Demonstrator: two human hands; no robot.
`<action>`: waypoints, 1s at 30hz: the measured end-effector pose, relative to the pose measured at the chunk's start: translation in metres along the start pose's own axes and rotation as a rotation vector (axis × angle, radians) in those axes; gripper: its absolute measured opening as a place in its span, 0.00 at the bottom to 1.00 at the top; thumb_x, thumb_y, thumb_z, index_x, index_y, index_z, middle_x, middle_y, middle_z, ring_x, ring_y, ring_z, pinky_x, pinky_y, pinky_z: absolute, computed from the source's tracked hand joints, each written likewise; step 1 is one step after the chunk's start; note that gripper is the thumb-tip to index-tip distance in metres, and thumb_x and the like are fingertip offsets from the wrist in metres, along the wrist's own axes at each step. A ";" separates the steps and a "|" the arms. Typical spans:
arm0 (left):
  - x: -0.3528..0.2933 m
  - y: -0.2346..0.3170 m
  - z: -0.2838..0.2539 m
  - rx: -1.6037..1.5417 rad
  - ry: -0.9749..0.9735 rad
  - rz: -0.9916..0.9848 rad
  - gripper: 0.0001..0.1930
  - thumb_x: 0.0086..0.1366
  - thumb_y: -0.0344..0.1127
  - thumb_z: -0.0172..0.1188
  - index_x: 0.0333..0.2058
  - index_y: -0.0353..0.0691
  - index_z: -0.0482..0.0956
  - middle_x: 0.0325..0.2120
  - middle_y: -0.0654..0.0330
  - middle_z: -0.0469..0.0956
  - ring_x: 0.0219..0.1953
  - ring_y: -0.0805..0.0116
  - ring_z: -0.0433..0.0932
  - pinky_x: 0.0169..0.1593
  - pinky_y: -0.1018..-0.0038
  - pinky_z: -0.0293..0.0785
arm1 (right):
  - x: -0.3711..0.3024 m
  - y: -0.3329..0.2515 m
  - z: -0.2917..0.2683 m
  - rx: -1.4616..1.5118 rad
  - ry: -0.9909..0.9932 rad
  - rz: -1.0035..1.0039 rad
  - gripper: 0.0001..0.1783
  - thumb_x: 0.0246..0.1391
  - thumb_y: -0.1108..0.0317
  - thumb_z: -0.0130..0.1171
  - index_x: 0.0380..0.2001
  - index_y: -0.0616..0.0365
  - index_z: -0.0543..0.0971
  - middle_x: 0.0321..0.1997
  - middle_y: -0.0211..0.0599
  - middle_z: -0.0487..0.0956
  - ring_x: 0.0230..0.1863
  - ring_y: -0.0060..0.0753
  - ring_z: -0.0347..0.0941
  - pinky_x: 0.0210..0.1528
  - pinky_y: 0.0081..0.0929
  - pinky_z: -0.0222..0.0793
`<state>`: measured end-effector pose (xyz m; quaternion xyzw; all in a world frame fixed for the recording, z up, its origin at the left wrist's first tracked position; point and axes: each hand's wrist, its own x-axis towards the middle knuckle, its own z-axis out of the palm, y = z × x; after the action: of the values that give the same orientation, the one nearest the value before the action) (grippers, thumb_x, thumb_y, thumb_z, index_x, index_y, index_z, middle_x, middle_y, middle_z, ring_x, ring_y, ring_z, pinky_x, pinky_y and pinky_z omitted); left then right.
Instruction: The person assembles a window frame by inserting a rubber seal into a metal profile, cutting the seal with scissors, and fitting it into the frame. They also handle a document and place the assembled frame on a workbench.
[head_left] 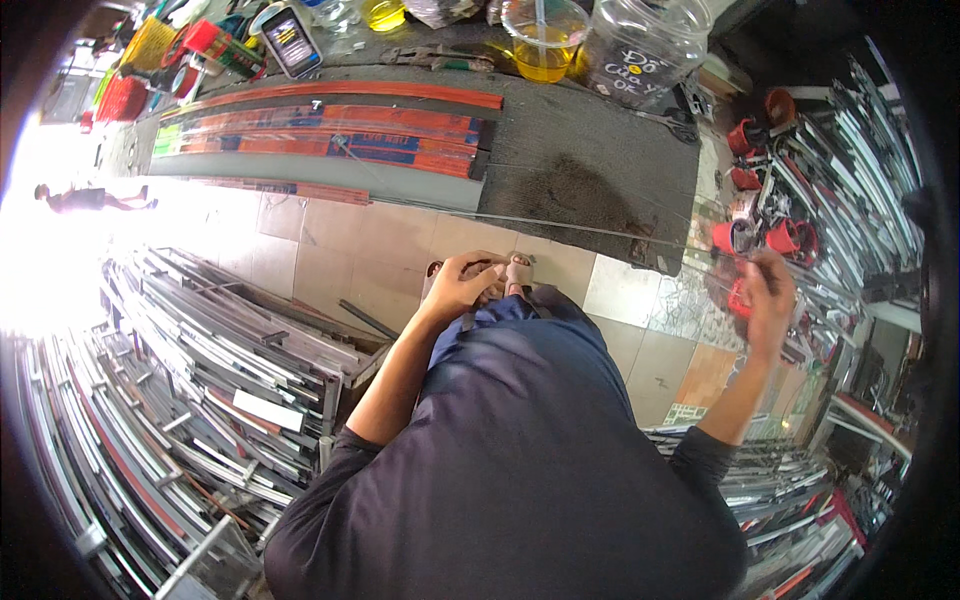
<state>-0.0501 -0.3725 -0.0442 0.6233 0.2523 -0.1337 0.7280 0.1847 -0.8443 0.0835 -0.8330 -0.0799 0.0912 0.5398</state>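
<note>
Looks like a handling step on the thin strip point(600, 231), my read only: its line runs slantwise along the near edge of the surface point(610, 165), from beside the film-wrapped bars out past the right corner, toward the right hand point(770, 300). Right hand is raised off the right end of the surface, fingers curled in, next to the strip's end; motion blur there, so I can't tell whether it's pinching the strip or just beside it. Left hand point(463, 285) is low in front of the body, half open, fingers loosely bent, nothing visible in it, well apart from the right. Orange-and-blue film-wrapped bars point(330, 140) lie side by side on the surface, with a grey panel point(420, 183) along their near side; neither hand touches them. Next move, my judgement: needs a sure grip at the right end and probably the free left hand as a second support, since a piece that thin and long should flex and whip if led from one end only. Watch the far side of the surface: black scissors point(672, 123), a cup of yellow liquid point(545, 62) and a clear jar point(630, 75) would be in the way of a wide swing. Strip's left end I can't make out against the bars.
</note>
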 end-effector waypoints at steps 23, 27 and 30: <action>0.011 0.007 0.028 -0.397 -0.021 -0.017 0.19 0.85 0.36 0.68 0.66 0.31 0.86 0.47 0.57 0.89 0.40 0.75 0.85 0.38 0.77 0.85 | 0.050 -0.136 -0.271 -0.086 0.383 -0.554 0.15 0.84 0.70 0.62 0.65 0.66 0.84 0.50 0.26 0.81 0.37 0.15 0.61 0.42 0.22 0.58; 0.013 0.006 0.021 -0.433 0.024 -0.034 0.19 0.85 0.36 0.68 0.66 0.31 0.86 0.48 0.56 0.89 0.39 0.74 0.86 0.38 0.77 0.85 | 0.061 -0.136 -0.284 -0.304 0.171 -0.498 0.14 0.83 0.68 0.65 0.63 0.62 0.86 0.48 0.25 0.83 0.35 0.13 0.61 0.38 0.22 0.56; 0.013 0.003 0.018 -0.445 0.097 -0.035 0.18 0.85 0.37 0.68 0.65 0.31 0.86 0.49 0.55 0.90 0.38 0.73 0.88 0.38 0.76 0.86 | 0.067 -0.119 -0.276 -0.298 0.180 -0.419 0.14 0.82 0.66 0.67 0.62 0.60 0.87 0.45 0.22 0.83 0.31 0.12 0.60 0.34 0.22 0.53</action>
<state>-0.0345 -0.3878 -0.0467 0.4487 0.3210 -0.0573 0.8321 0.3117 -1.0246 0.2988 -0.8734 -0.2146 -0.1098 0.4231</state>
